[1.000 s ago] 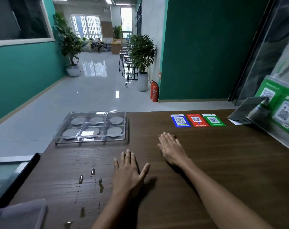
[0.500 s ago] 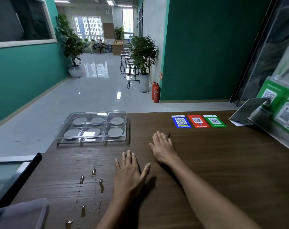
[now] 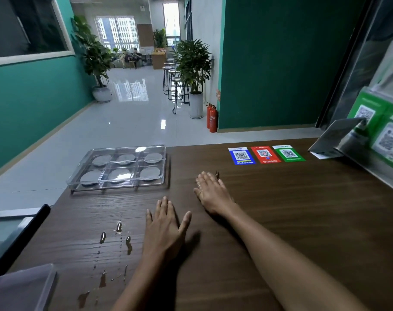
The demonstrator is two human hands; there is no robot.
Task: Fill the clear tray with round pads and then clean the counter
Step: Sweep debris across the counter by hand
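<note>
Nearest, at the bottom left corner, a pale translucent box [image 3: 20,288] sits on the dark wood bench [image 3: 303,221], and just beyond it a trail of water drops [image 3: 114,248] runs across the grain. The left hand [image 3: 165,230] lies flat right beside those drops, fingers straight and slightly spread, holding nothing; the right hand [image 3: 212,190] rests flat a little farther on, fingers together, also empty. The clear tray [image 3: 78,176] stands at the far left edge of the bench with a round pad [image 3: 91,177] in each of its six compartments, so filling looks done and wiping is the step in hand. No cloth shows; I judge one is needed first, then strokes along the grain from the near puddle outward, away from the tray. Farther right lie three QR stickers [image 3: 265,153] and a leaning stand [image 3: 334,140]. Beyond the bench, glossy floor, potted plants [image 3: 193,61], stools and fire extinguishers [image 3: 212,117] line teal walls.
</note>
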